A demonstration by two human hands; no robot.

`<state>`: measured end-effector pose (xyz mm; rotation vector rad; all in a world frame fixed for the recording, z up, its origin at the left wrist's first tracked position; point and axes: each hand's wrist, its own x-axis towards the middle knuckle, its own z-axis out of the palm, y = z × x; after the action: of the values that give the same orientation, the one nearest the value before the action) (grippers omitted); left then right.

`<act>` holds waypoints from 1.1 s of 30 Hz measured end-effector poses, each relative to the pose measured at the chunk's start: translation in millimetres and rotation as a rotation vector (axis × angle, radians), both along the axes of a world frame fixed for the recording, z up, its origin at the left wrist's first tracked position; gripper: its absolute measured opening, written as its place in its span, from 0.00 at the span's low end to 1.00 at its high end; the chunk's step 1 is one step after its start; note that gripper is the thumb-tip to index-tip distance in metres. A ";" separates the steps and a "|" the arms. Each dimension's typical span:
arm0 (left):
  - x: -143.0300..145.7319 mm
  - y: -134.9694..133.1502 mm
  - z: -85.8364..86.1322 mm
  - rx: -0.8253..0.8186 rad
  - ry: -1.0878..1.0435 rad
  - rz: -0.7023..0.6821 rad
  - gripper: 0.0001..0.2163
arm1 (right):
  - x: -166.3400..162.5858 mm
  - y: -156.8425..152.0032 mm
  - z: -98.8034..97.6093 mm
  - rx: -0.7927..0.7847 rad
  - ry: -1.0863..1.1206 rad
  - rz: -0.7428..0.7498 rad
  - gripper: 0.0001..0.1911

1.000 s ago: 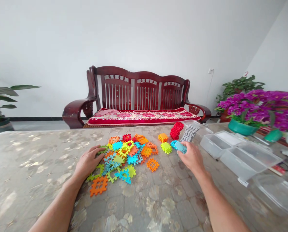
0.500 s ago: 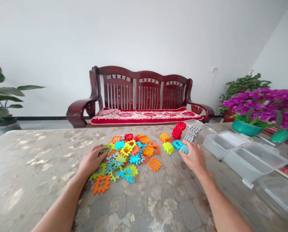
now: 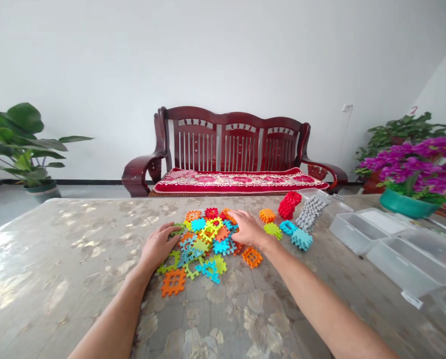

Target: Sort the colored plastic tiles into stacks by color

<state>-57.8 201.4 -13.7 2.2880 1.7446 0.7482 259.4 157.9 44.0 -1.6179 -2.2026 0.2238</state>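
A mixed pile of flat interlocking plastic building pieces (image 3: 201, 245) in orange, blue, green, yellow and red lies mid-table. My left hand (image 3: 158, 246) rests at the pile's left edge, fingers stretched over a green piece (image 3: 177, 229). Over the right side of the pile reaches my right hand (image 3: 248, 229), fingers apart, close to an orange piece (image 3: 228, 215) that it partly covers. Right of it stand sorted stacks: orange (image 3: 267, 215), yellow-green (image 3: 273, 230), red (image 3: 289, 205), grey (image 3: 312, 212) and light blue (image 3: 301, 240), beside a blue piece with an opening (image 3: 288, 228).
Clear plastic boxes (image 3: 402, 265) with compartments stand on the right of the patterned table (image 3: 84, 259). Behind them is a teal pot (image 3: 405, 203) of purple flowers. A wooden bench (image 3: 237, 142) stands beyond the table, with a potted plant (image 3: 28, 144) at far left.
My right hand has left the light blue stack and moved left over the mixed pile. The left hand stays at the pile's left edge. The view has swung slightly left.
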 end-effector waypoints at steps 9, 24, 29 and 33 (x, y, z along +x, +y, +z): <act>-0.2 -0.6 -0.4 0.000 -0.007 0.012 0.19 | -8.4 1.5 -0.1 -0.043 0.037 0.089 0.38; -2.4 3.9 -6.5 0.025 0.013 0.016 0.19 | 68.8 -48.6 5.1 0.199 0.133 -0.277 0.27; -2.7 4.0 -5.0 0.003 0.023 0.003 0.20 | 130.8 -52.0 11.9 0.174 0.037 -0.671 0.24; -3.0 3.1 -4.0 0.004 0.022 0.012 0.20 | 143.4 -56.9 15.5 0.072 -0.047 -0.857 0.25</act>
<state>-60.8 204.5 -17.7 2.2984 1.7696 0.7328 402.8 101.0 59.5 -2.3494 -1.3372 -0.1397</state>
